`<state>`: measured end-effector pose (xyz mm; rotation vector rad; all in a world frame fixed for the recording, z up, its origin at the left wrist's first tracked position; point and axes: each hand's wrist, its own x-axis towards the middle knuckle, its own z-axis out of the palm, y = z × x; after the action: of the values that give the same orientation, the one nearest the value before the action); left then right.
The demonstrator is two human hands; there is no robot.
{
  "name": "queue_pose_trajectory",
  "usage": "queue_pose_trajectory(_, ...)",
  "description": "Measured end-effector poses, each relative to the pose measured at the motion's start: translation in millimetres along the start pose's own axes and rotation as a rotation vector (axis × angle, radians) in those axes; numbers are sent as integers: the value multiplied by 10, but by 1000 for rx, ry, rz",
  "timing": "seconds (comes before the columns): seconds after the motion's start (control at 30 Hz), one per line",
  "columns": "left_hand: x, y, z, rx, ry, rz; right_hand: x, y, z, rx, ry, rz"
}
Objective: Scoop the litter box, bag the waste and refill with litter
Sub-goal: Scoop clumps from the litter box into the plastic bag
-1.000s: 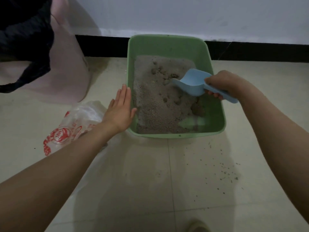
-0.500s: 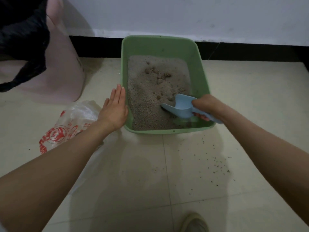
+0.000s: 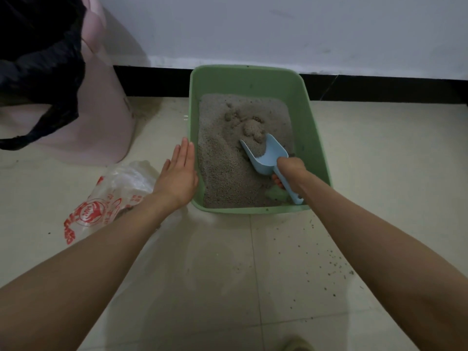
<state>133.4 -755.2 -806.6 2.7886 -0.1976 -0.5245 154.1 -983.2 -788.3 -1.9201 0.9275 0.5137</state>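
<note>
A green litter box (image 3: 316, 138) sits on the tiled floor against the wall, filled with grey litter (image 3: 222, 158) and several clumps (image 3: 250, 129) near its middle. My right hand (image 3: 291, 171) grips the handle of a light blue scoop (image 3: 268, 154), whose mouth is pushed under the clumps and holds some litter. My left hand (image 3: 177, 173) rests flat with straight fingers against the box's left outer wall. A clear plastic bag with red print (image 3: 109, 198) lies on the floor left of the box, partly under my left forearm.
A pink bin (image 3: 101, 107) lined with a black bag (image 3: 38, 59) stands at the left by the wall. Spilled litter grains (image 3: 331, 262) dot the tiles in front of the box at the right. A shoe tip (image 3: 296, 344) shows at the bottom edge.
My right hand drew the scoop back to the box's near right corner, then pushed it forward into the clumps. The left hand stayed on the box's side.
</note>
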Motion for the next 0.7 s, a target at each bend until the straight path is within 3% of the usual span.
queue_pose_trajectory(0.13,6,-8,16,-13,16,-2,78,-7,65,-20,-22,34)
queue_pose_trajectory(0.27,15,-15,49,-36,28,5,166,-17,23,-155,109,-63)
queue_pose_trajectory(0.43,30,-22,52,-54,36,14,-16,-292,-274,-654,246,-244)
queue_pose_trajectory(0.53,29,-26,39,-51,31,17,-204,-522,-439,-1024,426,-383)
queue_pose_trajectory(0.7,17,-20,9,-33,22,19,-313,-652,-576,-1184,480,-415)
